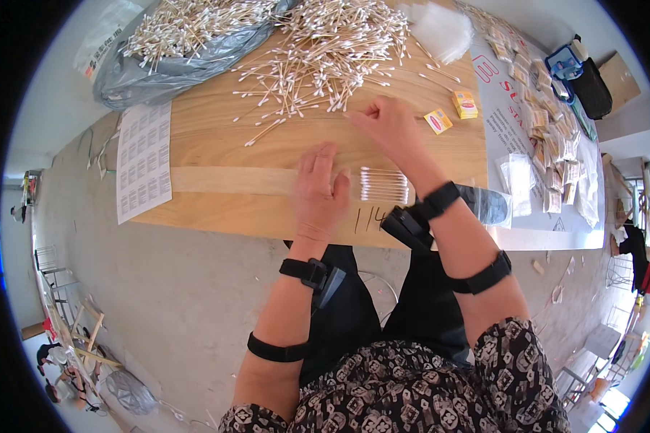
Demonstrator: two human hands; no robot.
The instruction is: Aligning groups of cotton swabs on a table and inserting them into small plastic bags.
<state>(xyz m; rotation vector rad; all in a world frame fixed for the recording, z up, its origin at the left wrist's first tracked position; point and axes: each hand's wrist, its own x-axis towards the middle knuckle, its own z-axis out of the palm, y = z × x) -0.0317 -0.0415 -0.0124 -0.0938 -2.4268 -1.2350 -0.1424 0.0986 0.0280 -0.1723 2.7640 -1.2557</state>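
Note:
My left hand rests low over the wooden table, slightly blurred, fingers fairly straight and thumb apart. Just right of it, a neat row of cotton swabs lies side by side near the table's front edge. My right hand is open at the near edge of a large loose pile of cotton swabs. Its thumb points left and the other fingers are partly curled; no swab shows in it. A pale translucent strip runs along the table to my left hand.
A grey plastic bag of swabs stands at far left, above a printed sheet. Two small yellow packets lie right of my right hand. Clear plastic bags are behind. Many small packs cover the right side.

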